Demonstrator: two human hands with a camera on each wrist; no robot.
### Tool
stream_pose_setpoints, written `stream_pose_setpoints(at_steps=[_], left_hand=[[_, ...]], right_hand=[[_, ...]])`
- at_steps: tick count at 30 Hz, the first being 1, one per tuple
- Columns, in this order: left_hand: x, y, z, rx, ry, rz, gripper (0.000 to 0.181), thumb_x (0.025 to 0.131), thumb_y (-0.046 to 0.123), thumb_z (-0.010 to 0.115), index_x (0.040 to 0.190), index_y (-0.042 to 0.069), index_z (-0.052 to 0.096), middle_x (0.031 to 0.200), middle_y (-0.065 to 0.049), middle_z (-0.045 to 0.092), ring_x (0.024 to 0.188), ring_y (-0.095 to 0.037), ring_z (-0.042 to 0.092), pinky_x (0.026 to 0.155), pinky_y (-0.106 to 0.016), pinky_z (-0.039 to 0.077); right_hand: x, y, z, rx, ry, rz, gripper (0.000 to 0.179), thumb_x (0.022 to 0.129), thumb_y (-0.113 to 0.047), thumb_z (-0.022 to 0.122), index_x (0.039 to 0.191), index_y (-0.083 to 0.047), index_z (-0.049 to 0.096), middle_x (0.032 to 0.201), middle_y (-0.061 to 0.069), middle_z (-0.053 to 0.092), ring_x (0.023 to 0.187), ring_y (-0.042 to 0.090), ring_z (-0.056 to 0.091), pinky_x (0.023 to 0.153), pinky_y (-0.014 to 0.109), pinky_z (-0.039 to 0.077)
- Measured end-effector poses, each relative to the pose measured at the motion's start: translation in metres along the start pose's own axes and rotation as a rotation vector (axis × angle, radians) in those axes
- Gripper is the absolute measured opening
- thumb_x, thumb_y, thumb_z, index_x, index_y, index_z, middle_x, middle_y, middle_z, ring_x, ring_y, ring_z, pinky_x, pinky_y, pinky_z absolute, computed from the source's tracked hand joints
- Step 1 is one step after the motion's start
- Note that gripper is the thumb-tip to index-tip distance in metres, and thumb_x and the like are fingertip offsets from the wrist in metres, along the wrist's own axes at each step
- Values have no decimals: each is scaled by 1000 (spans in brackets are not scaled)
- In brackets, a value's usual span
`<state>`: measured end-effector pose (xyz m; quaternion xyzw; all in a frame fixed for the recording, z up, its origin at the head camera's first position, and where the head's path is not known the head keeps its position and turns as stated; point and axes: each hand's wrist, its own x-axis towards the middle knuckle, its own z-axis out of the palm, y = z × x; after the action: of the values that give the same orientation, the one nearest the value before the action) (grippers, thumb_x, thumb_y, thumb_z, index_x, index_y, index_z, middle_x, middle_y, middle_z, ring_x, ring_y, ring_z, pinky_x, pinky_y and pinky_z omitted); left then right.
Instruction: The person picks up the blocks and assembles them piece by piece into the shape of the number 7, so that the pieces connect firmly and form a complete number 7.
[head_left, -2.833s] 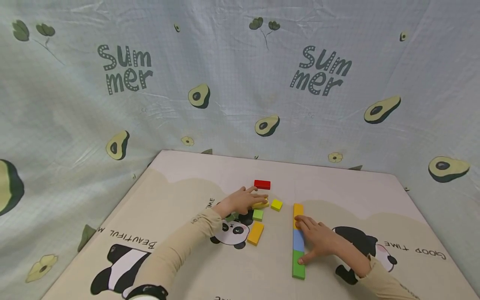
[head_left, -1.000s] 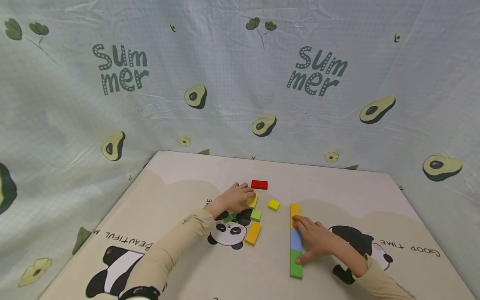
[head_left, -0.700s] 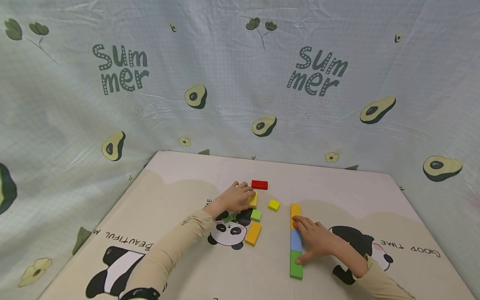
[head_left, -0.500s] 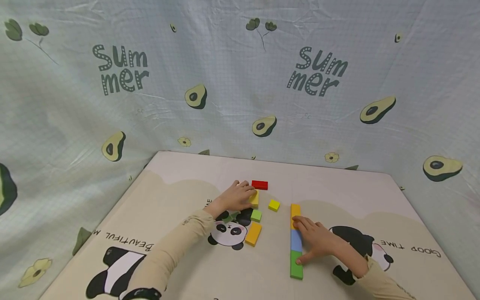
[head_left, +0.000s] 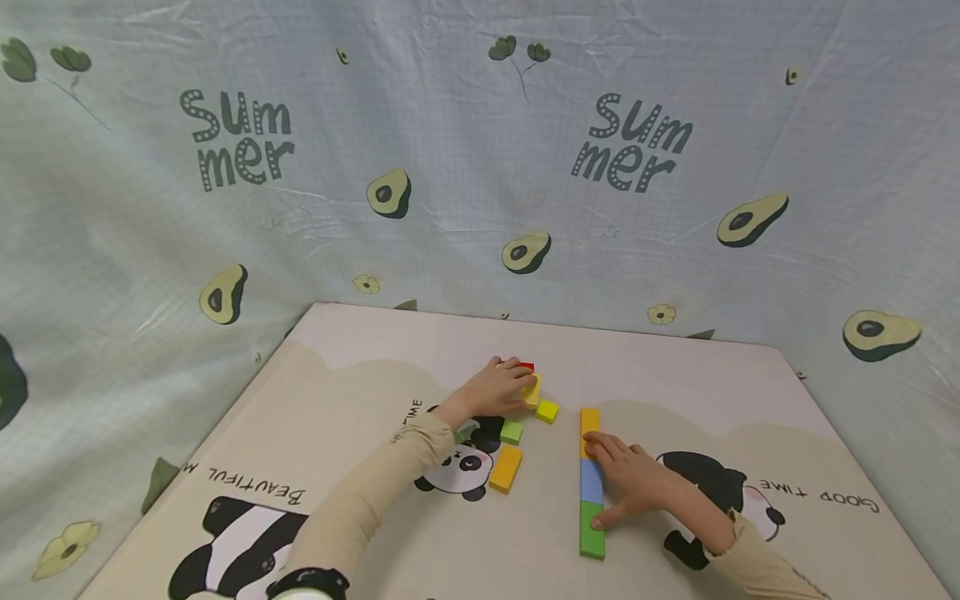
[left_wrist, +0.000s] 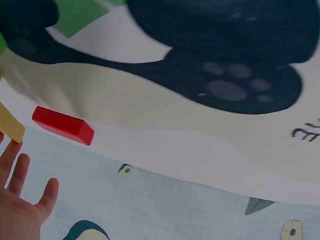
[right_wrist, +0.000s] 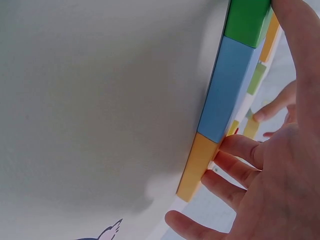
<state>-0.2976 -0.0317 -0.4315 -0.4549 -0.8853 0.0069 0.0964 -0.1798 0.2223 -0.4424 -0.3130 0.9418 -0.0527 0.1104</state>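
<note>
My left hand (head_left: pixel 495 390) pinches a yellow block (head_left: pixel 532 392) at the middle back of the table, beside a smaller yellow block (head_left: pixel 547 411). In the left wrist view only an end of the held yellow block (left_wrist: pixel 11 125) shows at the fingertips. My right hand (head_left: pixel 637 479) rests against a straight row made of an orange block (head_left: pixel 591 421), a blue block (head_left: pixel 591 482) and a green block (head_left: pixel 592 540). Its fingers touch the orange block and its thumb lies on the green one. The right wrist view shows these fingers loosely extended along the orange block (right_wrist: pixel 196 165).
A red block (left_wrist: pixel 62 125) lies behind my left hand, partly hidden in the head view. Nearer me are a light green block (head_left: pixel 512 432) and a loose orange block (head_left: pixel 506 468). Panda prints cover the tabletop (head_left: pixel 465 542); a patterned curtain (head_left: pixel 450 150) hangs behind.
My left hand first closed on the yellow block and turned it, then moved right with it, toward the small yellow block, now covering part of the red block. The right hand stays on the row.
</note>
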Motion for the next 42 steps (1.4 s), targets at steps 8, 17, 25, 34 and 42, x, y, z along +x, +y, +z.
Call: stream_pose_setpoints(at_steps=[8, 17, 25, 34, 42], left_hand=[[24, 10, -4, 18, -4, 40, 41, 86, 36, 55, 121, 15, 51, 123, -3, 54, 108, -18, 45, 87, -37, 38], [42, 20, -8, 9, -35, 47, 41, 87, 37, 53, 122, 14, 50, 125, -3, 53, 110, -18, 44, 89, -36, 38], [60, 30, -3, 32, -31, 35, 40, 87, 39, 52, 120, 16, 51, 124, -1, 53, 110, -17, 44, 91, -36, 39], [76, 39, 1, 62, -47, -15, 39, 87, 42, 51, 118, 19, 52, 123, 2, 54, 108, -15, 44, 88, -33, 38], [88, 53, 7, -40, -138, -94, 40, 87, 41, 51, 120, 18, 52, 125, 1, 54, 114, -17, 42, 100, -42, 34]], right_hand=[[-2, 1, 0, 13, 9, -9, 100, 58, -71, 62, 126, -2, 38, 140, 16, 28, 127, 33, 29, 84, 56, 39], [-2, 1, 1, 7, 6, -6, 102, 58, -71, 63, 129, -1, 35, 141, 16, 27, 128, 33, 29, 86, 55, 38], [-1, 1, 1, 0, -5, 7, 106, 58, -72, 62, 131, 0, 34, 141, 17, 27, 128, 33, 29, 88, 54, 37], [-1, 1, 0, -13, 10, -18, 106, 58, -72, 61, 130, 1, 34, 140, 18, 27, 127, 33, 30, 86, 52, 38], [-1, 2, -1, -12, 16, -17, 104, 59, -70, 62, 129, 1, 35, 140, 18, 28, 127, 33, 30, 85, 53, 38]])
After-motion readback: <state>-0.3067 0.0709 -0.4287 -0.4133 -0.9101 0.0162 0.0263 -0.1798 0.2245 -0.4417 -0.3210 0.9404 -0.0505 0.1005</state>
